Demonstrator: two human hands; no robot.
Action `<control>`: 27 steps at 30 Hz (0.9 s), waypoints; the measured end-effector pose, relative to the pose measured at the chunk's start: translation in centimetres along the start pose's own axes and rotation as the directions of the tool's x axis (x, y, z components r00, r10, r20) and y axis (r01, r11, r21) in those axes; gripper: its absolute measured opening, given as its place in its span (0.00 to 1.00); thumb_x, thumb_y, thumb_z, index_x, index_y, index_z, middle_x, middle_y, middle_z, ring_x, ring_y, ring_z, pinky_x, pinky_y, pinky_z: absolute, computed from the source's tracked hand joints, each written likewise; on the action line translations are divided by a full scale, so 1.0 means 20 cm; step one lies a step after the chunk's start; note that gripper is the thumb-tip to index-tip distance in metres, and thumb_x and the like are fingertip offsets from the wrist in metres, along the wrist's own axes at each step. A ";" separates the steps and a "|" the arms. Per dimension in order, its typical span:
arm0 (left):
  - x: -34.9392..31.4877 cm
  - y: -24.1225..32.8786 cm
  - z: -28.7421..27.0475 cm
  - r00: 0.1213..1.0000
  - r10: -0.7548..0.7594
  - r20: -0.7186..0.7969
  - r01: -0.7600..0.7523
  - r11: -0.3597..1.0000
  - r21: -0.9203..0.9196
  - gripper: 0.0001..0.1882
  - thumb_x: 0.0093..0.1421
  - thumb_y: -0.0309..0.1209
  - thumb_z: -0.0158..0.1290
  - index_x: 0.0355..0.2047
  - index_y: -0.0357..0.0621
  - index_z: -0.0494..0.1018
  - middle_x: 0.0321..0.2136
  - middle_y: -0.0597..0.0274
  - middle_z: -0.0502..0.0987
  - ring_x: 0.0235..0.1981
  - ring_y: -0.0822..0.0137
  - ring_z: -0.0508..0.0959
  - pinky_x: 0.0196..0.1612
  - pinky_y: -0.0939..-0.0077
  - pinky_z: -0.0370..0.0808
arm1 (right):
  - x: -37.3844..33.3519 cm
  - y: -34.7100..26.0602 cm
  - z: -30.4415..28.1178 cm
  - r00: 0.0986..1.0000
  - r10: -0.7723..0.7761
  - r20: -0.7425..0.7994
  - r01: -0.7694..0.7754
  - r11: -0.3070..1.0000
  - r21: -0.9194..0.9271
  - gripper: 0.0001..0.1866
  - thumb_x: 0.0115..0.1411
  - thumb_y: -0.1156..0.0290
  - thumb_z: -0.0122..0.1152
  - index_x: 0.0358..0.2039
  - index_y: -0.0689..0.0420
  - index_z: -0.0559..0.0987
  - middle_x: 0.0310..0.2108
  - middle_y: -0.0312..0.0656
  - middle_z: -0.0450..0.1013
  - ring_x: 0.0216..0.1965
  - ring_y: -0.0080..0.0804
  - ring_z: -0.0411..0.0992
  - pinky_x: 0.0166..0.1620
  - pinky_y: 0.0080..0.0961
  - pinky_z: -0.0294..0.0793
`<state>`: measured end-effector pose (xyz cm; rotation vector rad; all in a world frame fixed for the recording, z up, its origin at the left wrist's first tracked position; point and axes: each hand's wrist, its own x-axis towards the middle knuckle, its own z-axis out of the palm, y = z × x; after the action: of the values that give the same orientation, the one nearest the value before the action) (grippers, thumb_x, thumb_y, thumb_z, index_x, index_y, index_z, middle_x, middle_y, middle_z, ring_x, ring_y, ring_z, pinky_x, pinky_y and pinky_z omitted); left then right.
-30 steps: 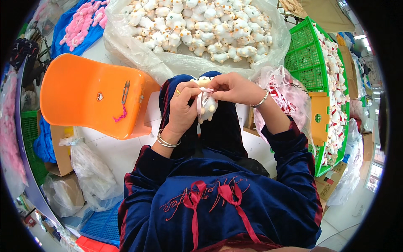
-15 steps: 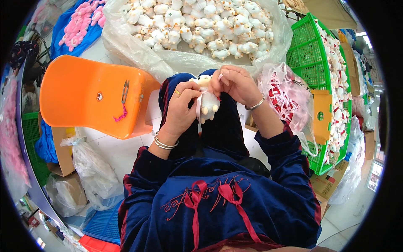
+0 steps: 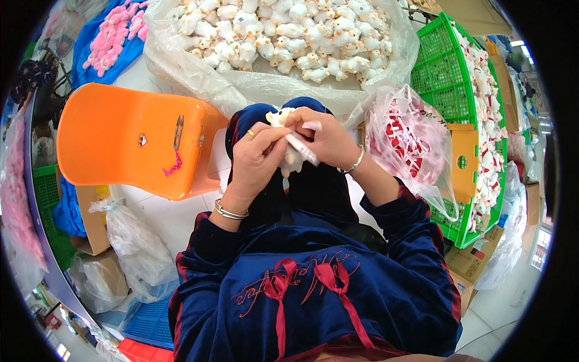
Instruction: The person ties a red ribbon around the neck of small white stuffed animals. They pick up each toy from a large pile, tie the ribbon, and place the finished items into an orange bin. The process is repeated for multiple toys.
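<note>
A small white plush toy (image 3: 292, 161) with pale feet is held up over my lap, its head (image 3: 277, 116) toward my knees. Around its neck area runs a pale pink ribbon (image 3: 303, 150), one end slanting down across the body. My left hand (image 3: 256, 157) is closed, thumb and forefinger pinching the ribbon beside the toy. My right hand (image 3: 329, 140) is closed too, its fingertips at the neck and a piece of ribbon showing between its fingers. The fingers cover most of the neck, so the ribbon's exact wrap is hidden.
An orange chair (image 3: 114, 130) at the left carries thread snips (image 3: 178, 133) and a pink cord (image 3: 174, 165). Ahead lies a large clear bag (image 3: 199, 84) of white plush toys. At the right are a bag of red and pink ribbons (image 3: 410, 142) and green crates (image 3: 440, 60).
My right hand has come down and left, closer to my left hand, and turned over the toy's neck. The ribbon end now slants across the toy's body.
</note>
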<state>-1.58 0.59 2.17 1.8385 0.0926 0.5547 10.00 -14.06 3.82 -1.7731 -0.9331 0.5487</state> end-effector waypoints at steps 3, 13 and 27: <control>-0.02 0.00 0.02 0.996 -0.072 0.059 0.078 0.992 -0.103 0.10 0.56 0.17 0.58 0.38 0.40 0.80 0.27 0.63 0.76 0.25 0.74 0.74 0.28 0.81 0.70 | -0.01 0.06 0.05 0.991 -0.082 -0.106 0.079 0.996 -0.031 0.06 0.55 0.77 0.64 0.34 0.59 0.77 0.26 0.37 0.71 0.23 0.23 0.65 0.28 0.21 0.67; -0.01 0.01 0.02 0.865 -0.449 0.224 0.502 0.782 -0.370 0.05 0.63 0.25 0.56 0.36 0.35 0.77 0.29 0.67 0.78 0.28 0.81 0.76 0.30 0.88 0.73 | -0.08 0.05 0.08 0.972 0.019 -0.236 -0.027 0.999 -0.034 0.06 0.56 0.77 0.63 0.35 0.61 0.79 0.28 0.39 0.74 0.27 0.26 0.72 0.33 0.22 0.72; 0.05 0.01 0.01 0.838 -0.492 0.237 0.544 0.790 -0.282 0.09 0.63 0.28 0.57 0.40 0.34 0.79 0.28 0.66 0.80 0.26 0.81 0.76 0.29 0.86 0.72 | -0.05 -0.01 -0.04 0.983 0.176 -0.043 -0.165 0.968 0.189 0.07 0.60 0.71 0.61 0.33 0.63 0.77 0.27 0.38 0.76 0.28 0.20 0.71 0.34 0.21 0.72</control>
<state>-0.75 0.70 2.69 1.4208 0.3691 0.0291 9.95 -15.24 4.33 -1.7001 -0.6696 0.6675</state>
